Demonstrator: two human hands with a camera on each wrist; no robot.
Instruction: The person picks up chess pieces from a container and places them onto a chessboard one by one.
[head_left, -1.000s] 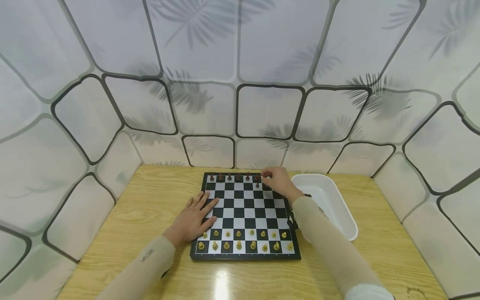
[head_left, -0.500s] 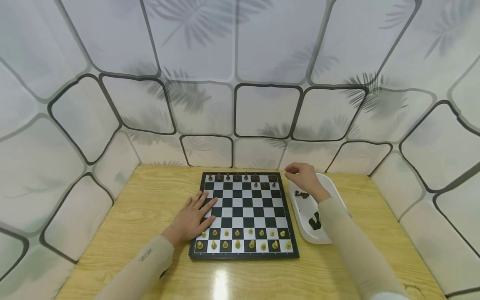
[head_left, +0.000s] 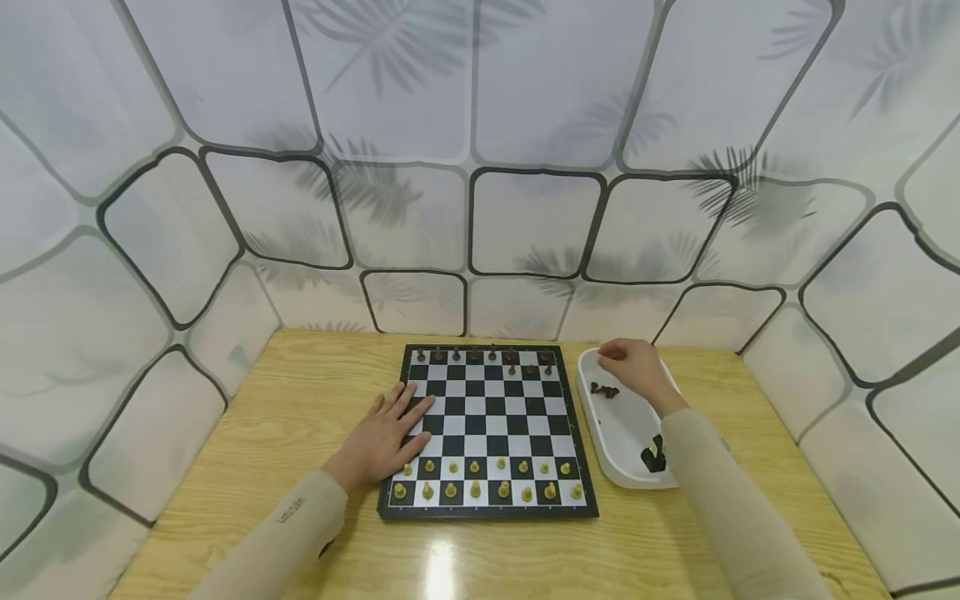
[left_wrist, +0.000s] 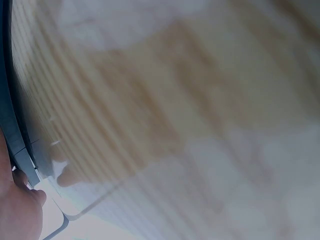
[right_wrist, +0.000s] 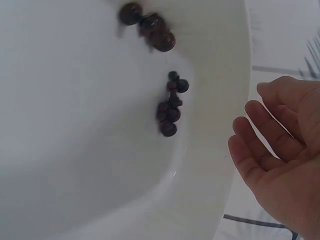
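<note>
My left hand (head_left: 378, 446) lies flat with spread fingers on the left edge of the chessboard (head_left: 495, 406); part of it shows at the left wrist view's corner. Over the far part of a white tray (head_left: 597, 437), my right hand (head_left: 633, 367) hovers with loosely bent fingers. In the right wrist view this hand (right_wrist: 285, 145) holds nothing and is beside the tray's wall. Dark red chess pieces (right_wrist: 170, 107) lie in small clusters on the tray floor. Several dark red pieces (head_left: 456, 355) stand along the board's far side, with three in front at the right.
Two rows of yellow chess pieces (head_left: 476, 490) stand on the near side of the board. A black item (head_left: 653, 454) shows beside the right sleeve, over the tray. The wooden table (head_left: 322, 367) meets a patterned curtain (head_left: 420, 217) at its back.
My right hand has left the board's far right corner and moved right over the tray, uncovering dark red pieces at that corner. The left hand has stayed in place.
</note>
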